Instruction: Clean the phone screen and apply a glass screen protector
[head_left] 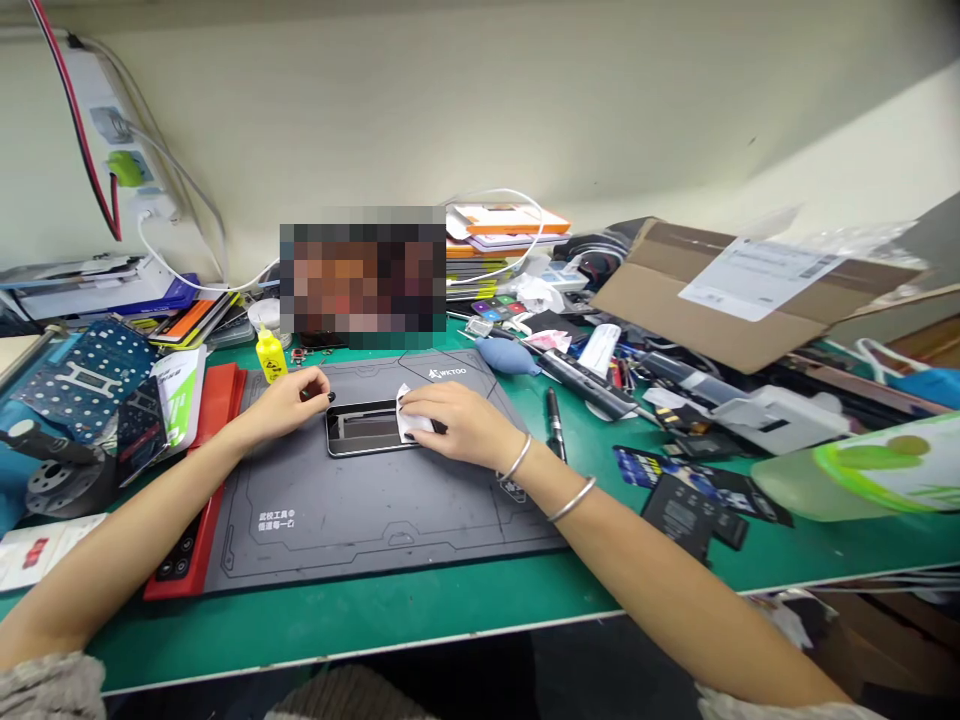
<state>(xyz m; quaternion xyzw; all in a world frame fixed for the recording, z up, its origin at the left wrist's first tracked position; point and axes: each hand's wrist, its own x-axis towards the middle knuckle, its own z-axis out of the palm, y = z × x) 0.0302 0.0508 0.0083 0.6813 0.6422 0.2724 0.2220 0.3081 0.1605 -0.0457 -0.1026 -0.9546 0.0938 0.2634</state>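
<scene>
A phone (365,427) lies flat, screen up, on a grey work mat (360,510). My left hand (289,400) rests at the phone's upper left corner, fingers curled and pinching its edge. At the phone's right end, my right hand (457,420) presses a small white wipe (409,412) against the glass, fingers closed on it. Two silver bangles (544,480) sit on my right wrist.
A yellow glue bottle (271,354) stands behind the mat. A black pen-like tool (554,420) lies to its right, with a blue air blower (507,355), dark phone parts (690,495), a cardboard box (720,290) and a green-capped bottle (862,470). Clutter and a red tray (214,420) sit left.
</scene>
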